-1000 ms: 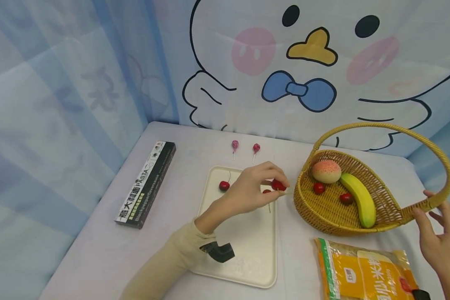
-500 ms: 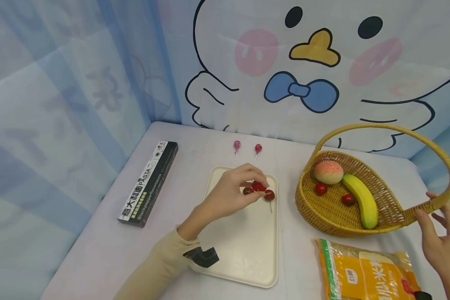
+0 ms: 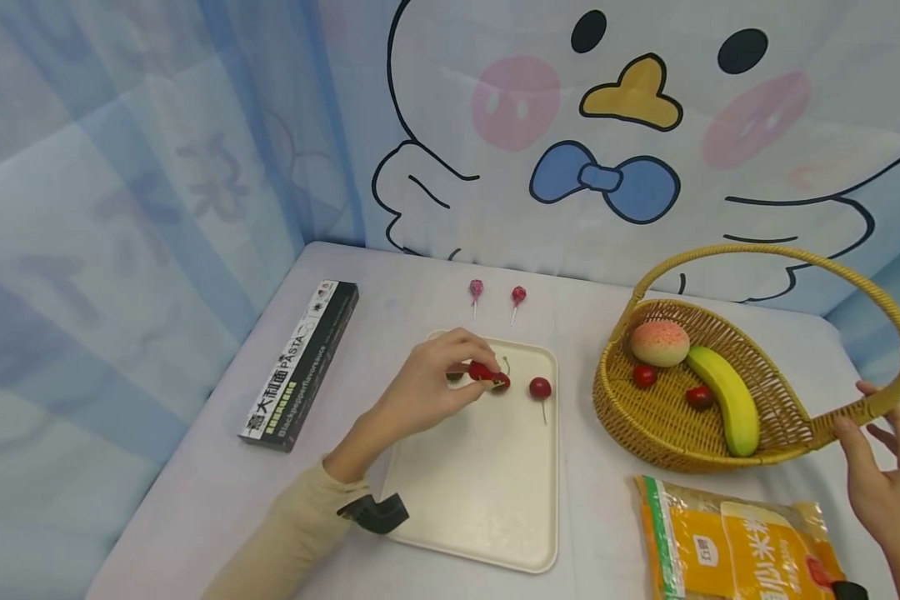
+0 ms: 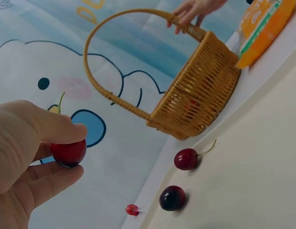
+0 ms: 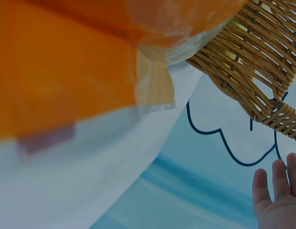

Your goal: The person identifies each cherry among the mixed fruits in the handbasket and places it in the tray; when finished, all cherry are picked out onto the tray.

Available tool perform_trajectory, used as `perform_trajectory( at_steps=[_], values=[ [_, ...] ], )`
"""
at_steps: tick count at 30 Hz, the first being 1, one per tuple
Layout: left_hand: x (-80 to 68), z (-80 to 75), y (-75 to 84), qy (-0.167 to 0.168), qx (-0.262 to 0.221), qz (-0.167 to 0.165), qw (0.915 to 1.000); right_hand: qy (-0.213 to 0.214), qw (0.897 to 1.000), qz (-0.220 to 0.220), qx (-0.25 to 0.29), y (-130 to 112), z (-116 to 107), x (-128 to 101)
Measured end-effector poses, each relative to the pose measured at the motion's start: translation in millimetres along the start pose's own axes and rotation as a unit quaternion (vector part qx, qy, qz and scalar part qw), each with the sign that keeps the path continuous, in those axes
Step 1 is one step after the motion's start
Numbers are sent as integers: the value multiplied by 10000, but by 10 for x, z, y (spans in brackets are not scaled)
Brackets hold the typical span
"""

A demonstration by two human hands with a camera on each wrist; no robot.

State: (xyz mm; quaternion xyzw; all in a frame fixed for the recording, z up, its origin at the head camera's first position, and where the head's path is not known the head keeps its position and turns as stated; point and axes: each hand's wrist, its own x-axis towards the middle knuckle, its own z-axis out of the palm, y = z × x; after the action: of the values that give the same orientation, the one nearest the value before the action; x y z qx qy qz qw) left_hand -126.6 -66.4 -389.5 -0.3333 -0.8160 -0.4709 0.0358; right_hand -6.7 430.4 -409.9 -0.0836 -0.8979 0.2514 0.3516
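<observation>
On the tabletop (image 3: 195,492), from left to right: pasta box (image 3: 300,365) at nine o'clock, lying well apart from the rest. Cream tray (image 3: 480,508) at the middle, with left hand (image 3: 427,387) over its far end, pinching a cherry (image 3: 482,372) between thumb and fingertips, just above the tray. Two more cherries already down there: a dark one (image 4: 172,198) beside the hand, a red one (image 3: 540,387) toward three o'clock. Two lollipops (image 3: 497,297) at twelve o'clock, untouched. Further right, wicker basket (image 3: 787,429) with right hand (image 3: 881,483) at its handle base, fingers loosely extended, steadying rather than gripping. Still inside: peach (image 3: 660,343), banana (image 3: 726,398), two cherries (image 3: 671,387). Judging by that, roughly halfway through the cherries. Orange bag (image 3: 735,546) at five o'clock.
</observation>
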Motion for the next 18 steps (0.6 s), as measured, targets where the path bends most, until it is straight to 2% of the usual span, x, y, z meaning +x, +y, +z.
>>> perform_trajectory(
  at_steps=[7,18],
  values=[
    [-115,-49,-124,-45,-64,-102,9999,7,9998,167,-105,8,-6,-14],
    [-282,-80,-342,-330,392,-795,9955,-15,9996,239,-139,1,7,-2]
  ],
)
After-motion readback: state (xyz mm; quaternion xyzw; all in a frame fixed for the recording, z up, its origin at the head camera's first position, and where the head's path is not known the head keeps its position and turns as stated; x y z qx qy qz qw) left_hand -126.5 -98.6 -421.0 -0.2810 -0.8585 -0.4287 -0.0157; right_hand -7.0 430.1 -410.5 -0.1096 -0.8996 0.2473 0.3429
